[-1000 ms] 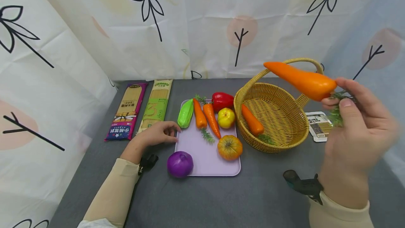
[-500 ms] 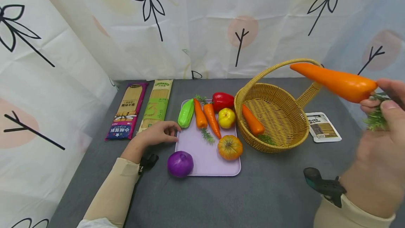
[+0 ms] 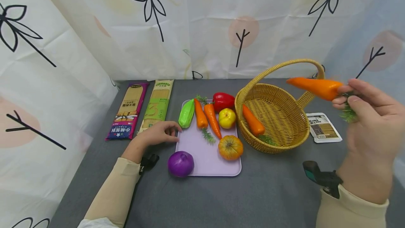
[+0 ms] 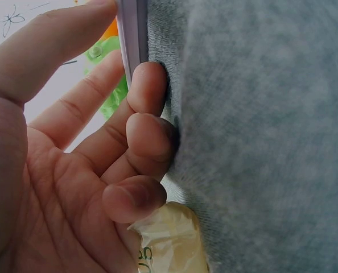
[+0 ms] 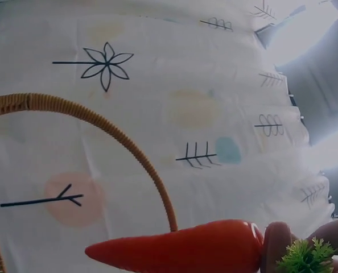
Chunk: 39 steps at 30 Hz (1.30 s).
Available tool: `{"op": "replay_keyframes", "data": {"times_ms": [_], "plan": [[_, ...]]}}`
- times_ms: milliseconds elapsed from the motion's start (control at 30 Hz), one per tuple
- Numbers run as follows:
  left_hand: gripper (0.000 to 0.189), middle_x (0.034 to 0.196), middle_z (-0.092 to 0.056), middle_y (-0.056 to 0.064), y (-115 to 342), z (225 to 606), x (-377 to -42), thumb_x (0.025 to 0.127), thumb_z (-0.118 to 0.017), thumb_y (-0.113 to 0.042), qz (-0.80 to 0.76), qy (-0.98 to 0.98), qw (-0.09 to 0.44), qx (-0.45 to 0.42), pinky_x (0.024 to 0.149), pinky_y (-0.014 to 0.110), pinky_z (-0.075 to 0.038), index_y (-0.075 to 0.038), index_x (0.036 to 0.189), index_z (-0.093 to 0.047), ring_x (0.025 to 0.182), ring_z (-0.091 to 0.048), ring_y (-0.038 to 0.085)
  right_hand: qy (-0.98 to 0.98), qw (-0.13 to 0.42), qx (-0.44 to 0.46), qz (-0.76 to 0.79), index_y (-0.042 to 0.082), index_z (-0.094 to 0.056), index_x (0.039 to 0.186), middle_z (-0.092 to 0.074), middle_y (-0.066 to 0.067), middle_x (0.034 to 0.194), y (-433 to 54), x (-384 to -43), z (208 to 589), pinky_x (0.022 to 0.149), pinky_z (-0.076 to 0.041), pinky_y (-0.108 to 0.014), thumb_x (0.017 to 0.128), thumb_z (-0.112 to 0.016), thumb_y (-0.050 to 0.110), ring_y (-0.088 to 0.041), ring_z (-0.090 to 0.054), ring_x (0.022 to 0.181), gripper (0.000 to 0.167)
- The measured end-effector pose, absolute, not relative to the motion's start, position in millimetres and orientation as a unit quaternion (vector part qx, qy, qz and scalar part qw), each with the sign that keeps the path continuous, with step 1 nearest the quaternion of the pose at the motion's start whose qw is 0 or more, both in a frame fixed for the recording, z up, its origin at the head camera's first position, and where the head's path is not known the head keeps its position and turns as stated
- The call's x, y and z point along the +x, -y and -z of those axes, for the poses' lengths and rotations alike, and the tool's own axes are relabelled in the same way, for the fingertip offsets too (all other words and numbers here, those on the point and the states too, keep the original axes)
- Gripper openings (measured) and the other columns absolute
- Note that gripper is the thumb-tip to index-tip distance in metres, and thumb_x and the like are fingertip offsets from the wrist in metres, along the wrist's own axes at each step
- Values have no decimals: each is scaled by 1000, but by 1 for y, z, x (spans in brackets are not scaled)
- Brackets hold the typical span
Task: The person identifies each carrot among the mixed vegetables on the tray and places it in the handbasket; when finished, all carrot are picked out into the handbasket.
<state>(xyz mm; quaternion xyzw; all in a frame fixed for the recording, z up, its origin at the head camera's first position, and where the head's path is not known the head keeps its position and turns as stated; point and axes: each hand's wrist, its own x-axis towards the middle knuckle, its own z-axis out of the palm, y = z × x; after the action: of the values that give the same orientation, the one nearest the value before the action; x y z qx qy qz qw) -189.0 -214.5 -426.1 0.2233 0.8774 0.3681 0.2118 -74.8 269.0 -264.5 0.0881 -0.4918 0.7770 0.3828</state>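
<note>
My right hand (image 3: 376, 129) pinches an orange carrot (image 3: 317, 87) by its green leafy top, holding it in the air at the right of the wicker basket (image 3: 281, 115). The carrot's tip points left, towards the basket's handle. Another carrot (image 3: 253, 119) lies inside the basket, against its left wall. My left hand (image 3: 157, 135) rests at the left rim of the lilac tray (image 3: 196, 156), fingers loosely bent. In the left wrist view, thumb and index tips meet the tray's rim (image 4: 134, 40), while other fingertips rest on the grey cloth.
The tray bears a green vegetable (image 3: 186, 114), two carrots (image 3: 211, 119), a red pepper (image 3: 223, 101), a yellow vegetable (image 3: 227, 118), a pumpkin (image 3: 230, 147) and a purple onion-like ball (image 3: 180, 164). Two noodle packets (image 3: 127, 112) lie left; a white-edged pack (image 3: 323, 127) lies right of the basket.
My right hand carried the carrot rightward, away from above the basket, then slightly back left and lower. The left hand stayed at the tray's rim.
</note>
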Motion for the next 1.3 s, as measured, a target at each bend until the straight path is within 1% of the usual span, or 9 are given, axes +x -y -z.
{"op": "replay_keyframes", "data": {"times_ms": [133,300,500,633,767,967,1200,1233,1300], "plan": [[32,86,-61,3,215,427,-189,90,-81,-25,-368,-878,213,221,70,36,-45,-14,119,-69,78,-55,23,492,326,92,-802,-30,-55,119,-66,-27,90,-271,-83,269,66,-58,-29,93,-51,-23,-31,-64,73,27],[31,86,-60,3,215,427,-189,91,-80,-25,-369,-877,212,221,70,36,-45,-15,118,-69,79,-55,23,529,251,110,-803,-27,-57,120,-67,-23,91,-273,-94,279,69,-58,-28,95,-52,-20,-28,-65,76,26],[31,86,-60,3,215,427,-190,91,-80,-24,-370,-876,211,225,69,36,-45,-15,118,-69,78,-55,23,625,153,117,-757,-14,-64,122,-69,-15,95,-273,-107,294,73,-57,-24,99,-55,-11,-21,-67,79,25],[31,86,-60,3,215,427,-189,91,-80,-24,-368,-877,209,227,69,35,-45,-15,118,-69,78,-55,22,681,100,118,-715,-6,-65,125,-68,-11,97,-268,-118,304,74,-56,-23,102,-54,-6,-18,-66,82,26],[31,86,-60,3,215,426,-188,91,-80,-24,-367,-879,209,224,69,35,-45,-15,119,-69,78,-54,23,699,57,117,-704,-2,-64,127,-67,-10,97,-264,-129,316,74,-56,-23,103,-54,-4,-17,-65,82,26],[31,86,-60,3,214,427,-188,91,-80,-24,-368,-878,209,223,69,36,-45,-15,118,-69,78,-55,23,710,0,79,-700,-6,-53,135,-66,-9,97,-263,-143,329,76,-56,-24,103,-54,-2,-17,-65,82,32],[31,86,-60,3,215,428,-189,91,-80,-24,-372,-876,209,223,70,36,-46,-14,118,-70,79,-55,23,761,-51,8,-647,-11,-45,142,-63,-5,93,-269,-146,329,72,-55,-24,107,-52,10,-13,-64,77,41],[31,86,-60,3,215,428,-189,91,-80,-24,-372,-877,209,222,70,36,-46,-14,118,-70,79,-55,23,778,-55,4,-626,-10,-44,143,-62,-6,95,-270,-146,328,72,-55,-24,108,-51,12,-13,-64,76,43],[30,86,-60,3,215,427,-189,91,-80,-24,-373,-877,208,221,70,36,-46,-15,117,-70,78,-55,23,811,-70,-6,-581,-8,-44,146,-60,-10,105,-271,-147,326,71,-55,-25,109,-49,18,-13,-63,77,46]]}}
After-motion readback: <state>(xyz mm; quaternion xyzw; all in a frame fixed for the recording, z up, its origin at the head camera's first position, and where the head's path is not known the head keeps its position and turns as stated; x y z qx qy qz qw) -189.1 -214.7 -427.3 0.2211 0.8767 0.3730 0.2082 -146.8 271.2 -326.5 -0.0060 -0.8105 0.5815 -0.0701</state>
